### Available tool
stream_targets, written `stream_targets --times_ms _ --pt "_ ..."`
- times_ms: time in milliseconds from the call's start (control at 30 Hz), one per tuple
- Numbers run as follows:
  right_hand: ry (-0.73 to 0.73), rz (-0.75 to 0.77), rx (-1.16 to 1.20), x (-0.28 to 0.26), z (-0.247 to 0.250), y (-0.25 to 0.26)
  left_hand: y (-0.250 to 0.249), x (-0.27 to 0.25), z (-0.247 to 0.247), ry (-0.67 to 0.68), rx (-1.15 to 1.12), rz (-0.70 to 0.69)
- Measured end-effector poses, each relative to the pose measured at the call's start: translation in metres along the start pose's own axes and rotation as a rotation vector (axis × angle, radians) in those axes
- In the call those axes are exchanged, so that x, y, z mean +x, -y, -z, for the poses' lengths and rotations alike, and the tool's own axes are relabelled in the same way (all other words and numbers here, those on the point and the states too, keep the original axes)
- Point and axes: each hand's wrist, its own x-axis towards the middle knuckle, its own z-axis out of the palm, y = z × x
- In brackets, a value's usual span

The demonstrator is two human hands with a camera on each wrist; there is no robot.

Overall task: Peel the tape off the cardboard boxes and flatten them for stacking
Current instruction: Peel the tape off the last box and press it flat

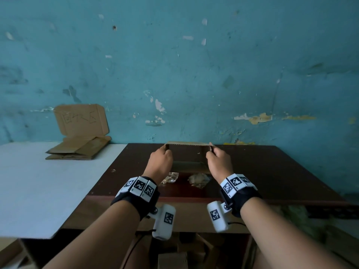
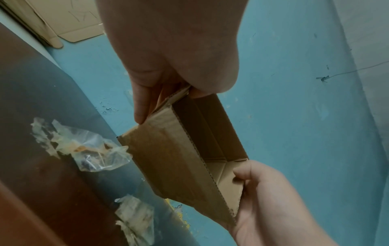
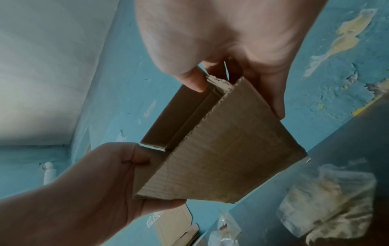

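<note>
A peeling teal wall (image 1: 194,74) backs a dark brown counter (image 1: 272,171), with a white counter (image 1: 38,191) adjoining it on the left. Over the dark one, both hands hold a small open cardboard box (image 1: 187,150) up in the air, its opening turned toward the person. The left hand (image 1: 160,162) pinches the box's left end wall, thumb inside and fingers outside; the right hand (image 1: 218,162) pinches the right end wall the same way. No tape shows on the box in any view. Two crumpled wads of clear peeled tape (image 1: 171,177) lie on the counter just below the box.

On the white counter, against the wall, a pile of flattened boxes (image 1: 77,150) lies under an upright cardboard sheet (image 1: 81,119) with handwriting on it.

The box looks light, thin corrugated board: stiff across its panels, yet ready to fold at its creases. Judging from the grip, the step in hand is collapsing it, and the end walls are the sensible place to hold, pushing opposite corners toward each other so it folds flat. Squeezing mid-panel would likely buckle the board instead.
</note>
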Motion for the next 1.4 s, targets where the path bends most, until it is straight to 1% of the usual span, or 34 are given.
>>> stream_targets --times_ms 100,200,267,333,367,433,467,533,600,667,700,833,933,1033,1133,1233,1300,1400 --pt "0.01 -0.019 0.035 -0.001 -0.002 0.001 -0.002 0.0 0.005 -0.004 -0.033 0.002" --pt "0.002 -0.041 0.149 -0.001 -0.003 0.002 -0.001 0.002 0.008 0.055 -0.005 0.0" --pt "0.014 -0.057 0.24 -0.003 -0.002 0.006 0.0 0.005 0.008 0.115 -0.047 0.025" --pt "0.031 -0.089 0.368 -0.003 -0.004 0.009 0.002 0.007 0.007 0.195 -0.206 0.096" --pt "0.036 -0.112 0.446 -0.004 -0.004 0.012 0.004 0.007 0.007 0.217 -0.334 0.156" --pt "0.037 -0.177 0.608 -0.001 -0.006 0.014 0.006 0.009 0.009 0.202 -0.611 0.301" --pt "0.041 -0.201 0.667 0.002 -0.008 0.015 0.008 0.013 0.01 0.188 -0.687 0.341" --pt "0.062 -0.241 0.769 0.004 -0.01 0.016 0.01 0.017 0.011 0.161 -0.666 0.365" --pt "0.104 -0.296 0.893 0.007 -0.009 0.015 0.009 0.019 0.013 0.136 -0.628 0.354" --pt "0.143 -0.332 0.933 0.01 -0.008 0.012 0.01 0.023 0.014 0.149 -0.634 0.351" --pt "0.144 -0.353 0.915 0.01 -0.007 0.011 0.009 0.025 0.015 0.162 -0.632 0.36" --pt "0.102 -0.337 0.754 0.016 -0.011 0.004 0.008 0.031 0.019 0.197 -0.609 0.389" --pt "0.114 -0.336 0.749 0.022 -0.015 -0.009 0.011 0.032 0.02 0.22 -0.599 0.421" --pt "0.164 -0.297 0.696 0.011 -0.012 0.007 0.017 0.032 0.018 0.252 -0.63 0.489" --pt "0.243 -0.233 0.576 0.007 -0.011 0.016 0.025 0.03 0.017 0.268 -0.63 0.479" --pt "0.221 -0.123 0.388 0.011 -0.012 0.012 0.033 0.03 0.019 0.26 -0.638 0.484" --pt "0.199 -0.103 0.278 0.016 -0.015 0.003 0.037 0.031 0.02 0.223 -0.669 0.496" --pt "0.166 -0.15 0.218 0.017 -0.015 -0.008 0.042 0.038 0.022 0.215 -0.735 0.457"
